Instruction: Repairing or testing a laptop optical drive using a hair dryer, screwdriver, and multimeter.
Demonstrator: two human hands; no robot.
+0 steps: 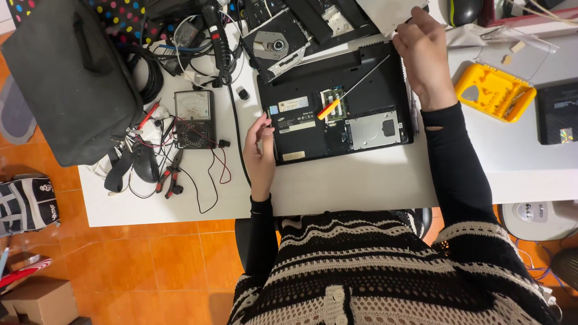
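The left hand (260,153) rests at the laptop's nine o'clock edge, fingers loosely curled against the casing, holding nothing. The upturned black laptop (337,102) lies on the white table (361,180) with its bottom panels off, a silver drive bay at four o'clock. A yellow-handled screwdriver (351,90) lies slanted across the open memory bay. The right hand (423,51) sits at the laptop's one o'clock corner, fingers bunched narrow; what they pinch I cannot tell. Farther out: an analogue multimeter (194,114) at nine o'clock, a removed optical drive (278,45) at eleven, a yellow bit case (494,91) at three
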